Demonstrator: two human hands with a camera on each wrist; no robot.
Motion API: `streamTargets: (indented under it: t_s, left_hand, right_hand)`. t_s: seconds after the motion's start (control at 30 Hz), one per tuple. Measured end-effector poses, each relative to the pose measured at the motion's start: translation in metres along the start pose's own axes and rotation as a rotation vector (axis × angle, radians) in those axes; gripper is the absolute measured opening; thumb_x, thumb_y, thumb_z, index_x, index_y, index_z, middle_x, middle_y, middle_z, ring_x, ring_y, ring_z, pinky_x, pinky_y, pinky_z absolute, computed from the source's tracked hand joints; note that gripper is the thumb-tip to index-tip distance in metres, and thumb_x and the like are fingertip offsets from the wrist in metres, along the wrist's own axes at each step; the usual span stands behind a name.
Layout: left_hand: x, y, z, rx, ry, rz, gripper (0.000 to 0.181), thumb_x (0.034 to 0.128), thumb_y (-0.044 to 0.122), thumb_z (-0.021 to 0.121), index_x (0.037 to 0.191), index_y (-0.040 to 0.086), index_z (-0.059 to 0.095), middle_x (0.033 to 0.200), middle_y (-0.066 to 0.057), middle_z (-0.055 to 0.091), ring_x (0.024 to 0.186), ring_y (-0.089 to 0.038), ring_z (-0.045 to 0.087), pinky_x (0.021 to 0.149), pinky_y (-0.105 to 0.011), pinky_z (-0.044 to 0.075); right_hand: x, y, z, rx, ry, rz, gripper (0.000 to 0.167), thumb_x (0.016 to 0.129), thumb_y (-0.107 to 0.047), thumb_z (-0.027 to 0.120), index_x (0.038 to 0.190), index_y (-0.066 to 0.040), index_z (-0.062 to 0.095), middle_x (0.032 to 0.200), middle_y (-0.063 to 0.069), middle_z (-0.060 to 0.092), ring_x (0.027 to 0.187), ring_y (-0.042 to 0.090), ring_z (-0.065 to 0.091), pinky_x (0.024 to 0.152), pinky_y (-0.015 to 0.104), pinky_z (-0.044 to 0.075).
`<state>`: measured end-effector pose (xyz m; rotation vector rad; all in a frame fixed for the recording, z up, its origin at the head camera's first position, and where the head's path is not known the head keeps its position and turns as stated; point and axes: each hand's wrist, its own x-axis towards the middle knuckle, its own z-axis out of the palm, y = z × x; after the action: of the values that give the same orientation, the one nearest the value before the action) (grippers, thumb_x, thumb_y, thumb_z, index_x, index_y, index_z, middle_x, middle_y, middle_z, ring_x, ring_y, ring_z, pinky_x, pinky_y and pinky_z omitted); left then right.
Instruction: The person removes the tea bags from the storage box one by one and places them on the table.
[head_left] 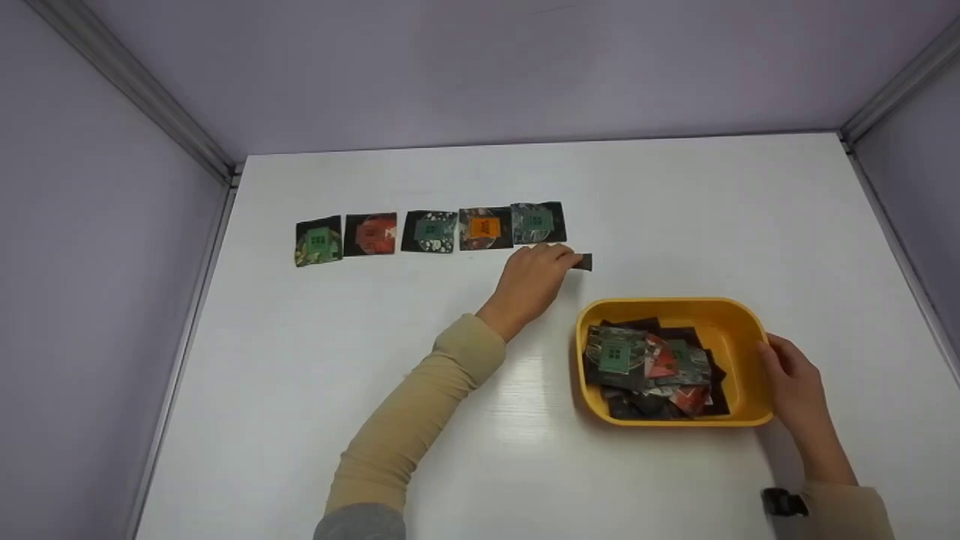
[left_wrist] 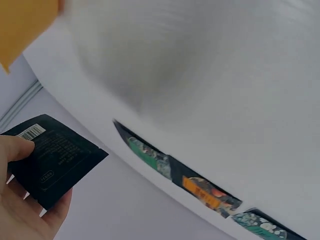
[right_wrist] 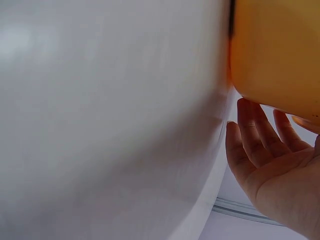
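My left hand [head_left: 531, 281] pinches a small black sachet [left_wrist: 55, 157] between thumb and fingers. Its printed back, with a white barcode, faces the left wrist camera; in the head view only a dark corner sticks out past the fingers. That hand is just in front of the right end of a row of flat sachets [head_left: 371, 234] with coloured labels. At the right, my right hand [head_left: 799, 382] holds the side of a yellow plastic tub [head_left: 742, 341], thumb at the rim and fingertips against the outer wall. Inside the tub lies a loose pile of similar sachets [head_left: 615, 356].
Everything rests on a white table [head_left: 300, 390], enclosed by pale lilac walls [head_left: 480, 75] at the back and sides. In the row, the two rightmost sachets touch or slightly overlap; narrow gaps separate the others. The tub stands nearer the front than the row.
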<state>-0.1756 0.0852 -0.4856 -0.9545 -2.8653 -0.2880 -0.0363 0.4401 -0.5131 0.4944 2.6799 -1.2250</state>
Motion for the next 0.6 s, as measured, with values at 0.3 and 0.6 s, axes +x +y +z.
streamTargets:
  t_s: [0.3,0.6]
  left_hand:
    - [-0.001,-0.01,0.025,0.098,-0.121,-0.046,0.033,0.1008,0.008,0.057,0.132,0.014,0.065,0.128,-0.006,0.063,0.113,-0.022,0.061,0.09,-0.034,0.053]
    - [-0.004,-0.008,0.031,0.106,-0.217,-0.07,0.03,0.1019,0.016,0.056,0.131,0.013,0.065,0.124,-0.007,0.065,0.115,-0.022,0.06,0.089,-0.036,0.054]
  right_hand:
    - [0.0,0.0,-0.001,0.014,-0.008,0.011,0.07,0.104,-0.052,0.033,0.148,0.003,0.037,0.141,0.029,0.045,0.106,0.024,0.048,0.075,0.002,0.039]
    - [0.0,-0.001,0.0,0.028,-0.019,0.028,0.072,0.104,-0.053,0.033,0.148,0.003,0.036,0.142,0.029,0.044,0.107,0.025,0.048,0.074,0.003,0.04]
